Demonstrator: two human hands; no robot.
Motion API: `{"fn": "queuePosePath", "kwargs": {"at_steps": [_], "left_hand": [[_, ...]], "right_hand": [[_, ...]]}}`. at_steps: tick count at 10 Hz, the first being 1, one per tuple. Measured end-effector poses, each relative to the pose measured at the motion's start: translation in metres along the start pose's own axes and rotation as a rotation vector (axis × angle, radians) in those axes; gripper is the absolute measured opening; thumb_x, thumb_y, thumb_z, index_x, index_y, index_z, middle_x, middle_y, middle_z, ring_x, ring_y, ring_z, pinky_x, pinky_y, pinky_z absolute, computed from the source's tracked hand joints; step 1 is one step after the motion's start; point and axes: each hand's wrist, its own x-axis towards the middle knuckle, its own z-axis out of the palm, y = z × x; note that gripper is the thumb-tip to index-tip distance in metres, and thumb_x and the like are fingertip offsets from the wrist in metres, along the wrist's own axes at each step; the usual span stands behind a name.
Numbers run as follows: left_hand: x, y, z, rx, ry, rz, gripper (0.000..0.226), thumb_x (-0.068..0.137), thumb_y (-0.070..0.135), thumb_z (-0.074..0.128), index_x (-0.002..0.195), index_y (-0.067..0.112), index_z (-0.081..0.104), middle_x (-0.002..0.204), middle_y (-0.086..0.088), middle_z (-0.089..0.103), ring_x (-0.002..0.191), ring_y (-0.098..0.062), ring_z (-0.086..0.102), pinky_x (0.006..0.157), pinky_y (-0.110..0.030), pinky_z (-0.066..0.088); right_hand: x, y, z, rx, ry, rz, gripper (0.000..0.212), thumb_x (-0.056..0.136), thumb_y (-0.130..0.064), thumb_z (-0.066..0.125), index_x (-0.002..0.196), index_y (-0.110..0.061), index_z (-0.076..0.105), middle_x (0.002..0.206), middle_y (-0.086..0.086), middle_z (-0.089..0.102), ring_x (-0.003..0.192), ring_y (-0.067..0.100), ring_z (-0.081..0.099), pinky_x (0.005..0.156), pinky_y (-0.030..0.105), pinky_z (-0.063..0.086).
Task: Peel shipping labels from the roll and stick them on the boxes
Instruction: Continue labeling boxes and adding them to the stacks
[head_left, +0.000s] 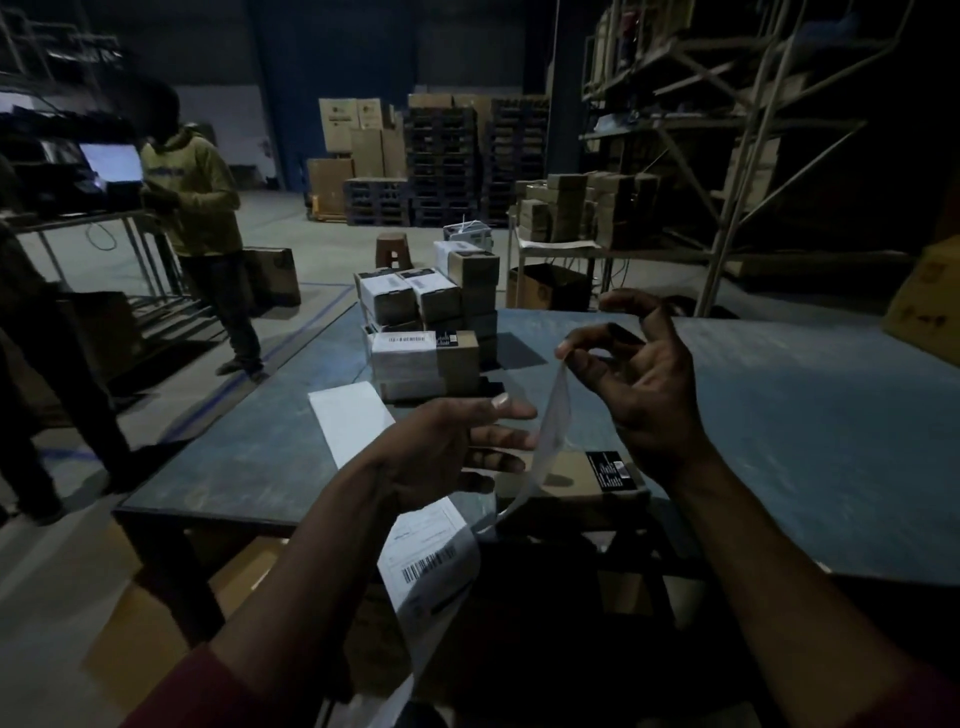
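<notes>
My right hand (636, 384) pinches the top corner of a thin label (550, 431) and holds it up above the table. Lower down the label still joins the label strip (431, 561), which hangs off the table's near edge and shows a printed barcode. My left hand (452, 454) hovers beside the label with fingers spread, holding nothing that I can see. A brown box (576, 475) with a black end lies on the table just behind the label, without a white label on its top. Further back stands a stack of labelled boxes (423, 322).
The grey-blue table (805, 441) has a blank white sheet (353, 421) at left of my hands. A person in a yellow hoodie (197, 197) stands at far left by a lit screen. Cardboard cartons, pallets and metal shelving (727, 130) fill the background.
</notes>
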Motion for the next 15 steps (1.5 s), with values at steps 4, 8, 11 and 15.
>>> {"fn": "queuePosePath", "kwargs": {"at_steps": [4, 8, 11, 15], "left_hand": [[-0.019, -0.020, 0.039, -0.148, -0.175, 0.105, 0.024, 0.088, 0.016, 0.079, 0.100, -0.004, 0.080, 0.090, -0.024, 0.075, 0.074, -0.023, 0.067, 0.077, -0.023, 0.057], [-0.008, -0.036, 0.031, -0.125, 0.568, 0.219, 0.012, 0.090, -0.003, 0.074, 0.098, 0.005, 0.078, 0.092, -0.015, 0.080, 0.072, -0.020, 0.076, 0.082, -0.041, 0.055], [0.011, -0.040, 0.031, 0.038, 0.590, 0.157, 0.011, 0.087, 0.003, 0.081, 0.097, 0.004, 0.078, 0.089, -0.013, 0.081, 0.071, -0.019, 0.073, 0.062, -0.027, 0.051], [0.024, -0.037, 0.024, 0.092, 0.593, 0.079, 0.038, 0.078, -0.002, 0.087, 0.112, 0.001, 0.072, 0.092, -0.018, 0.080, 0.079, -0.030, 0.078, 0.062, -0.030, 0.059]], "right_hand": [[-0.004, 0.007, 0.011, 0.081, 0.062, 0.042, 0.045, 0.093, 0.011, 0.066, 0.120, -0.020, 0.050, 0.095, 0.000, 0.078, 0.103, 0.017, 0.074, 0.091, 0.029, 0.056], [-0.023, 0.031, -0.030, -0.001, 0.279, 0.355, 0.022, 0.095, 0.002, 0.069, 0.108, -0.016, 0.067, 0.098, 0.007, 0.079, 0.081, 0.017, 0.070, 0.061, 0.029, 0.058], [-0.059, 0.040, -0.031, -0.006, 0.252, 0.735, 0.025, 0.083, -0.025, 0.087, 0.090, -0.005, 0.073, 0.081, 0.019, 0.076, 0.062, 0.028, 0.061, 0.051, 0.027, 0.044], [-0.047, 0.043, -0.033, -0.182, 0.217, 0.861, 0.034, 0.077, -0.001, 0.087, 0.107, -0.005, 0.070, 0.073, 0.019, 0.076, 0.054, 0.020, 0.067, 0.041, 0.023, 0.045]]}}
